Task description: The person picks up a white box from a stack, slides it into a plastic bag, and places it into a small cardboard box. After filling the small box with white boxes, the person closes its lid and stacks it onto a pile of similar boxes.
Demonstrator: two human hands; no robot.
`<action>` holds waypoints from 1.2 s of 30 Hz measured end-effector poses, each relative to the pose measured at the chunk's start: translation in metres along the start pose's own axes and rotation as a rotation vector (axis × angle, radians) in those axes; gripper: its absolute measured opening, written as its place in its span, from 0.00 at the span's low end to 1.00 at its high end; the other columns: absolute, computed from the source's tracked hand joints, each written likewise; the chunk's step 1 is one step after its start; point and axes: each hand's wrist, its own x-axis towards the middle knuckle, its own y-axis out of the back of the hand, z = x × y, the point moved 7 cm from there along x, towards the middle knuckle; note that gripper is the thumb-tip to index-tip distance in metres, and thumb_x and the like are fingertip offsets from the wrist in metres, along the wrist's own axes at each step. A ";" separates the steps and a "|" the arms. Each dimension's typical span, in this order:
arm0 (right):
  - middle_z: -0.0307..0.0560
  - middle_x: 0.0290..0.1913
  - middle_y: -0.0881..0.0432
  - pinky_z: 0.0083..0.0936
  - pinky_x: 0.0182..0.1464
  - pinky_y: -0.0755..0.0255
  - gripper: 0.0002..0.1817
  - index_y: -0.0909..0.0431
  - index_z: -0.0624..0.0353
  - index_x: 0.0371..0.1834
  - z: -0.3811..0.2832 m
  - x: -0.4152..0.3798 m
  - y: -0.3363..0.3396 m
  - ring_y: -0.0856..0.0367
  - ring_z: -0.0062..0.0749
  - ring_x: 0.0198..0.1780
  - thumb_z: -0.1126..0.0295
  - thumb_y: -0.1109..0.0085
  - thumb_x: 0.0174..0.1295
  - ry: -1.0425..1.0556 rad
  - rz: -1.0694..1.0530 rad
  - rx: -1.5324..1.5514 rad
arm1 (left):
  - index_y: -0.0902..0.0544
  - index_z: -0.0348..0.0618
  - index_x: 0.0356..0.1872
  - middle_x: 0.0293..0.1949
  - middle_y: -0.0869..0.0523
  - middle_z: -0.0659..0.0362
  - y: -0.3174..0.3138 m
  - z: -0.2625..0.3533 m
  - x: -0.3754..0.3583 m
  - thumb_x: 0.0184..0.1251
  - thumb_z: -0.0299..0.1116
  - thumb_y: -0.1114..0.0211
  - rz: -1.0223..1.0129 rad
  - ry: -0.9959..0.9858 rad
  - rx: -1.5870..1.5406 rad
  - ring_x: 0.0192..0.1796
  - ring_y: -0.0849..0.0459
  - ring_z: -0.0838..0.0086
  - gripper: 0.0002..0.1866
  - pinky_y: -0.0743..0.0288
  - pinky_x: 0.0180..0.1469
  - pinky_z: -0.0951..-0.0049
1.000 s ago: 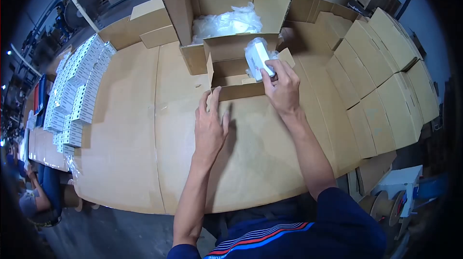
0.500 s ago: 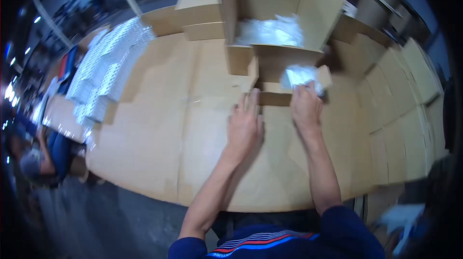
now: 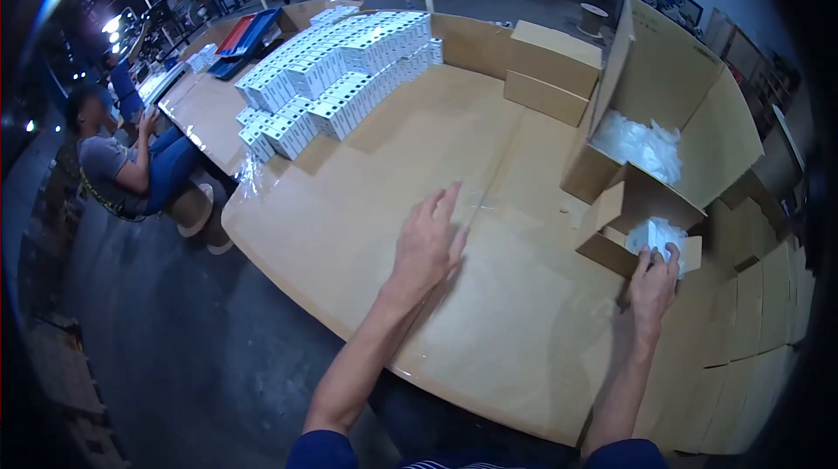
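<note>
My right hand (image 3: 655, 286) is closed on a small plastic-wrapped packet (image 3: 656, 235), pale blue-white, at the opening of a small open carton (image 3: 602, 246). What lies inside the wrap cannot be made out. My left hand (image 3: 424, 242) hangs over the table, fingers stretched out and apart, holding nothing. Behind the small carton stands a large open carton (image 3: 733, 116) with clear plastic bags (image 3: 642, 146) inside.
Many small white boxes (image 3: 349, 68) are stacked at the table's (image 3: 349, 233) far left. Closed brown cartons (image 3: 550, 72) stand at the back, more cartons (image 3: 751, 321) at right. Blue and red trays (image 3: 249, 37) lie beyond the stack. A person (image 3: 131, 155) sits at left.
The view has swung left, bringing the white stack and the seated person further in. My left hand has moved away from the small carton. My right hand stays with the packet there.
</note>
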 end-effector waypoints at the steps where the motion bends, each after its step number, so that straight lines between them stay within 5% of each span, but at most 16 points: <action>1: 0.53 0.72 0.29 0.48 0.66 0.28 0.26 0.14 0.67 0.55 -0.003 0.001 0.001 0.24 0.54 0.66 0.54 0.52 0.79 -0.018 -0.019 -0.035 | 0.32 0.44 0.77 0.63 0.22 0.42 0.010 -0.016 0.004 0.66 0.32 0.29 -0.010 0.036 0.000 0.64 0.22 0.46 0.38 0.25 0.67 0.55; 10: 0.58 0.72 0.29 0.52 0.67 0.30 0.31 0.12 0.68 0.48 -0.003 0.018 -0.013 0.24 0.60 0.66 0.51 0.59 0.82 -0.131 -0.079 -0.103 | 0.32 0.41 0.76 0.64 0.23 0.41 0.057 -0.135 0.063 0.67 0.33 0.29 -0.037 0.083 0.112 0.66 0.24 0.46 0.37 0.26 0.68 0.53; 11: 0.60 0.72 0.29 0.50 0.70 0.32 0.26 0.15 0.68 0.55 -0.003 0.016 -0.013 0.27 0.62 0.69 0.55 0.56 0.81 -0.160 -0.105 -0.094 | 0.32 0.40 0.76 0.64 0.23 0.41 0.058 -0.143 0.071 0.67 0.33 0.29 -0.026 0.064 0.111 0.66 0.24 0.46 0.37 0.27 0.68 0.53; 14: 0.62 0.71 0.28 0.48 0.72 0.34 0.21 0.22 0.67 0.64 -0.040 0.018 0.006 0.29 0.60 0.72 0.62 0.51 0.80 0.021 0.362 0.022 | 0.33 0.36 0.75 0.65 0.24 0.40 0.063 -0.170 0.100 0.67 0.33 0.29 0.031 -0.008 0.135 0.67 0.24 0.45 0.37 0.28 0.69 0.52; 16: 0.60 0.70 0.27 0.45 0.74 0.35 0.22 0.27 0.64 0.70 -0.126 0.036 0.019 0.30 0.56 0.73 0.69 0.46 0.76 0.248 0.354 0.236 | 0.33 0.33 0.74 0.65 0.24 0.39 0.064 -0.195 0.122 0.66 0.33 0.29 0.083 -0.087 0.177 0.67 0.24 0.45 0.37 0.28 0.70 0.53; 17: 0.59 0.69 0.25 0.41 0.66 0.28 0.21 0.25 0.64 0.68 -0.185 0.042 0.024 0.23 0.53 0.66 0.74 0.45 0.74 0.371 0.360 0.379 | 0.33 0.32 0.73 0.65 0.24 0.39 0.068 -0.204 0.136 0.65 0.32 0.29 0.096 -0.100 0.204 0.67 0.25 0.45 0.37 0.27 0.69 0.53; 18: 0.57 0.65 0.21 0.37 0.54 0.23 0.20 0.25 0.63 0.67 -0.251 0.041 0.027 0.17 0.48 0.55 0.77 0.46 0.72 0.328 0.051 0.782 | 0.33 0.31 0.73 0.65 0.24 0.39 0.071 -0.214 0.151 0.63 0.30 0.29 0.110 -0.110 0.229 0.68 0.25 0.46 0.37 0.26 0.68 0.53; 19: 0.57 0.61 0.18 0.36 0.45 0.22 0.19 0.24 0.63 0.64 -0.308 0.044 0.026 0.17 0.42 0.42 0.77 0.47 0.70 0.660 0.262 0.639 | 0.33 0.30 0.72 0.64 0.24 0.39 0.075 -0.222 0.164 0.62 0.29 0.29 0.124 -0.119 0.254 0.68 0.25 0.46 0.38 0.24 0.67 0.53; 21: 0.61 0.60 0.18 0.39 0.50 0.24 0.24 0.30 0.61 0.69 -0.407 0.055 -0.012 0.19 0.45 0.39 0.78 0.48 0.69 0.798 -0.104 0.932 | 0.34 0.31 0.72 0.65 0.24 0.39 0.077 -0.238 0.191 0.60 0.27 0.32 0.128 -0.138 0.241 0.68 0.25 0.46 0.37 0.24 0.67 0.52; 25: 0.64 0.69 0.23 0.49 0.67 0.30 0.35 0.48 0.62 0.79 -0.557 0.105 -0.104 0.20 0.63 0.61 0.82 0.54 0.65 1.051 -0.227 0.832 | 0.36 0.32 0.74 0.66 0.25 0.39 0.075 -0.269 0.236 0.60 0.25 0.35 0.124 -0.206 0.239 0.69 0.26 0.47 0.38 0.28 0.70 0.54; 30: 0.68 0.64 0.20 0.51 0.66 0.28 0.42 0.50 0.62 0.81 -0.633 0.133 -0.135 0.19 0.66 0.61 0.80 0.49 0.60 1.077 -0.264 0.689 | 0.35 0.33 0.74 0.62 0.23 0.40 0.068 -0.296 0.276 0.58 0.23 0.36 0.149 -0.283 0.249 0.67 0.25 0.47 0.39 0.29 0.71 0.55; 31: 0.68 0.63 0.19 0.51 0.65 0.27 0.42 0.50 0.62 0.81 -0.639 0.135 -0.138 0.19 0.66 0.60 0.80 0.48 0.60 1.057 -0.294 0.610 | 0.32 0.31 0.71 0.60 0.21 0.43 0.065 -0.299 0.277 0.59 0.21 0.42 0.135 -0.273 0.295 0.65 0.23 0.50 0.34 0.25 0.65 0.56; 36: 0.71 0.55 0.16 0.52 0.60 0.24 0.44 0.50 0.60 0.82 -0.645 0.134 -0.143 0.17 0.66 0.56 0.78 0.45 0.60 1.068 -0.253 0.572 | 0.29 0.36 0.70 0.57 0.20 0.47 0.065 -0.308 0.273 0.60 0.20 0.38 0.210 -0.305 0.296 0.62 0.22 0.52 0.33 0.26 0.64 0.55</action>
